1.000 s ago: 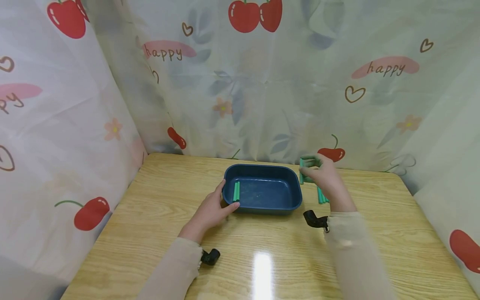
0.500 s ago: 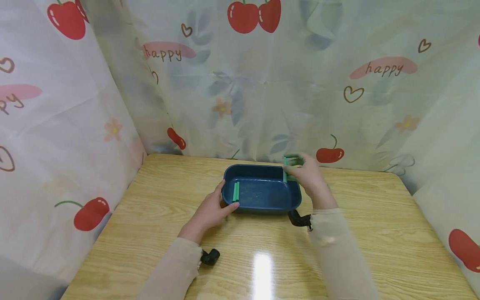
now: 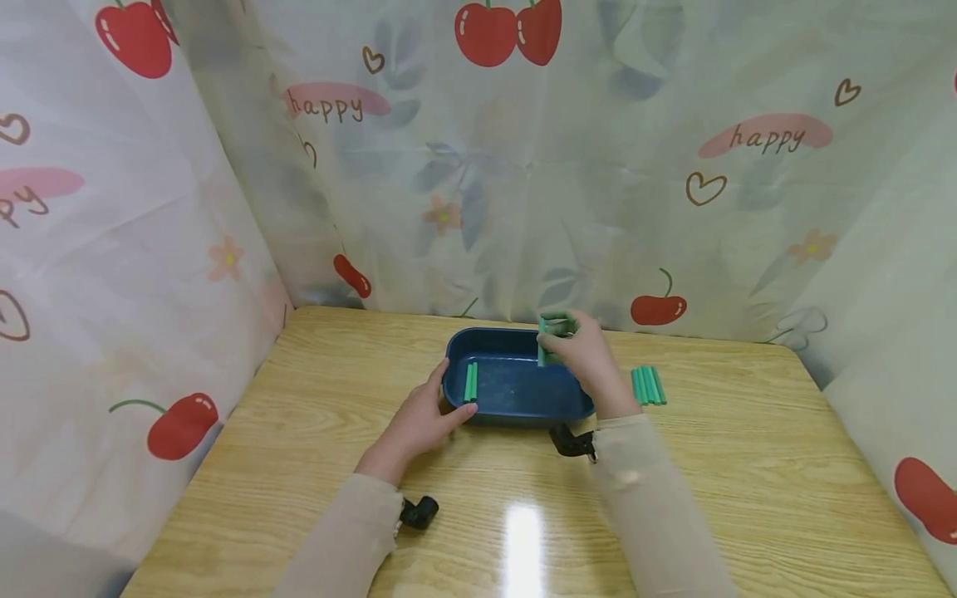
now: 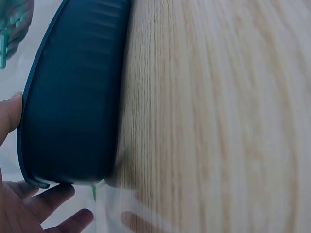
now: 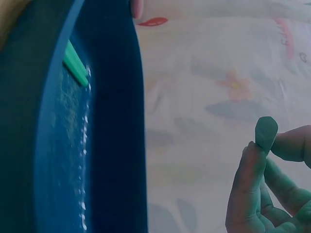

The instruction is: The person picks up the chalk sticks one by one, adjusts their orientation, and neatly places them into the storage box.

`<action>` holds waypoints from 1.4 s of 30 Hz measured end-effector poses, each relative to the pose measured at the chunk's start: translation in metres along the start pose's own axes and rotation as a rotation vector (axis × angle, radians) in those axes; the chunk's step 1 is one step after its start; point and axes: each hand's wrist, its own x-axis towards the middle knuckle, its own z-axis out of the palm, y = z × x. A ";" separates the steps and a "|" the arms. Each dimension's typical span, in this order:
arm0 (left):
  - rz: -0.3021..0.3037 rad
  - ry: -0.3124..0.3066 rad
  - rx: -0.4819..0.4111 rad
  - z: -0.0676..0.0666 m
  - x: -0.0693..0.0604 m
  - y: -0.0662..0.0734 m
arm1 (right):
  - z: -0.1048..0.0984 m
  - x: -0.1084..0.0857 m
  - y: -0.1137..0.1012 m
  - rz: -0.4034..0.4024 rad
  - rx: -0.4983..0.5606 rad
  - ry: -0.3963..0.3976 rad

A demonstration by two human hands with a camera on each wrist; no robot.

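Observation:
A dark blue rectangular plastic basin (image 3: 516,419) stands on the table, with two green sticks (image 3: 471,382) lying side by side at its left end. My left hand (image 3: 419,419) holds that end, thumb at the near rim and fingers round the far corner. In the left wrist view, the basin's outer wall (image 4: 73,97) lies between thumb and fingers. Over the basin's right half, my right hand (image 3: 586,353) pinches one green stick (image 3: 542,342) upright between thumb and fingertips. The right wrist view shows this stick's rounded end (image 5: 266,132), clear of the basin.
Several more green sticks (image 3: 648,386) lie in a row on the wooden table (image 3: 748,465), right of the basin. A patterned cloth (image 3: 523,208) hangs behind the table and along its sides. Black wrist cameras (image 3: 571,440) project from the sleeves.
My right hand has moved left with its stick, from right of the basin to over it, uncovering the row of sticks on the table. The left hand and basin have stayed put.

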 end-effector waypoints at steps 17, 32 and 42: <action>-0.002 0.000 0.008 0.000 0.000 -0.002 | 0.041 0.012 0.020 0.037 0.092 -0.038; 0.005 -0.001 0.000 -0.001 0.000 -0.002 | 0.072 0.026 0.045 0.053 0.049 -0.028; 0.012 0.005 0.008 0.001 0.002 -0.003 | 0.084 0.037 0.055 0.119 -0.001 -0.032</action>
